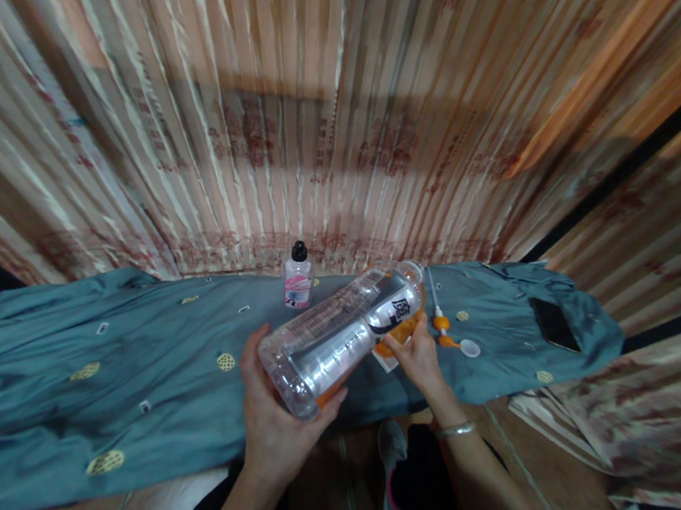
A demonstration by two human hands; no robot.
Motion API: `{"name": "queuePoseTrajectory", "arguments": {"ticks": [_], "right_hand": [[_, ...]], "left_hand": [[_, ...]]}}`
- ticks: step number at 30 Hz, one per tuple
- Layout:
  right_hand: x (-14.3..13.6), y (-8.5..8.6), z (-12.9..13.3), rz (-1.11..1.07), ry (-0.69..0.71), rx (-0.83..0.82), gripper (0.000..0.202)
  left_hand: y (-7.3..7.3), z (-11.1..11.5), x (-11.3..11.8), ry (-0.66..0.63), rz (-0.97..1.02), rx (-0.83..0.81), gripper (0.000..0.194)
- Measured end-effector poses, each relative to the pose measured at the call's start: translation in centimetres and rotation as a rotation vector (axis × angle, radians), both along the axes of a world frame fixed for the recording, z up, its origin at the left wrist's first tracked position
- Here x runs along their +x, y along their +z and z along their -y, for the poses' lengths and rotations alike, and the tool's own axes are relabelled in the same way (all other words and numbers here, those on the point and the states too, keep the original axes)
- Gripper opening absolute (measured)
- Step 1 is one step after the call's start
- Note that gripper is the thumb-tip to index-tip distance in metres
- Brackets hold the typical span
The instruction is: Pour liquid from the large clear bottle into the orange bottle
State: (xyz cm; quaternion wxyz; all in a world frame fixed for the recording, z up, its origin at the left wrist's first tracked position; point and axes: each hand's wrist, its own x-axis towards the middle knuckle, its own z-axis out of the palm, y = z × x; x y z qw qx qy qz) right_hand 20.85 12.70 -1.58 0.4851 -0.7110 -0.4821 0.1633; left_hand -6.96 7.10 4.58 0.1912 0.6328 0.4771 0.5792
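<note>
We see the left hand [274, 418] wrapped around the base of a large clear bottle [339, 339], its thumb and fingers spread on either side. The bottle lies aslant above the cloth, base toward the near left and neck toward the far right, with dark lettering near the neck. Our view of the right hand [418, 358] shows it grasping, just below the neck end, an orange container [410, 332] partly hidden behind the clear bottle; we cannot tell whether those fingers touch the clear bottle too. A silvery bracelet [457, 430] circles the right wrist. Just right of that hand, we find an orange pump [441, 325] on the cloth, its thin tube pointing to the far side and a pale round end toward the near right. Beyond the clear bottle, a small bottle [298, 281] with a black cap and pink label stands upright. Farther right, we notice a dark flat phone-like object [555, 325]. Beneath everything spreads a blue-green cloth [168, 378] with yellow motifs, and on the far side hangs a pleated, patterned curtain [298, 127]. On the near side, we glimpse a shoe [395, 482] on the floor.
</note>
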Motion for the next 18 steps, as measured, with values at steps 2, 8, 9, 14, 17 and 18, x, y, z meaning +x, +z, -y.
{"name": "queuePoseTrajectory", "arguments": {"ticks": [2,8,9,14,17,18], "right_hand": [[0.0,0.1,0.0,-0.001,0.006,0.001,0.101],[-0.2,0.3,0.0,0.013,0.005,0.018,0.105],[-0.1,0.3,0.0,0.015,0.004,0.019,0.103],[-0.1,0.2,0.0,0.007,0.017,0.027,0.097],[-0.1,0.2,0.0,-0.002,0.011,0.027,0.098],[-0.1,0.1,0.0,0.000,0.003,0.021,0.098]], "left_hand": [[0.0,0.0,0.0,-0.003,-0.006,0.009,0.106],[0.2,-0.1,1.0,0.071,0.039,0.034,0.108],[0.2,-0.1,1.1,0.082,0.046,0.043,0.109],[0.1,-0.2,0.5,0.036,-0.022,0.057,0.112],[0.2,-0.1,0.1,0.012,-0.035,0.049,0.110],[0.2,-0.1,0.2,0.017,-0.034,0.047,0.110]]}}
